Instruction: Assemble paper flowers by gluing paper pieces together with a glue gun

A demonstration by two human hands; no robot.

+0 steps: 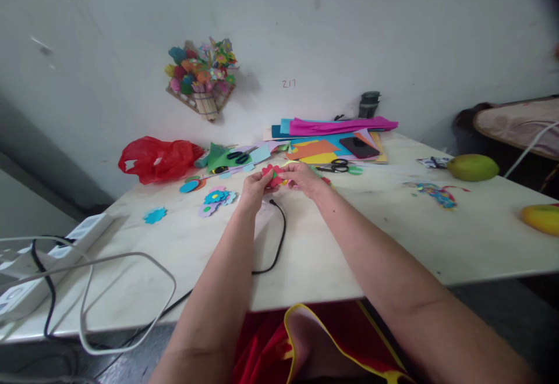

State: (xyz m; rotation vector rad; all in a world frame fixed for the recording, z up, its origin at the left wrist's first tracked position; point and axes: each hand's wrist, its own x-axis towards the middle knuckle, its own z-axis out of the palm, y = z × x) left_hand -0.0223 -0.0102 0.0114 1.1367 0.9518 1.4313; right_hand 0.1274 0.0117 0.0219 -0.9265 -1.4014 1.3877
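Note:
Between both hands, above the middle of the table [323, 256], is a red paper flower [273, 176] with a small green spot on it. My left hand [257, 187] is closed on its left side, thumb on top. My right hand [300, 178] pinches the right side with its fingertips. More coloured paper pieces lie partly hidden behind my right hand. To the left are a stack of blue and lilac paper flowers [215, 198], a single blue paper flower [155, 215] and some paper discs [189, 186].
Black-handled scissors [339, 166] lie right of my hands, another pair [239, 156] behind. Coloured paper sheets [312, 150] carry a phone [360, 147]. A red plastic bag [152, 160], power strips [82, 230], cables [283, 238] and a green mango [472, 167] are also on the table.

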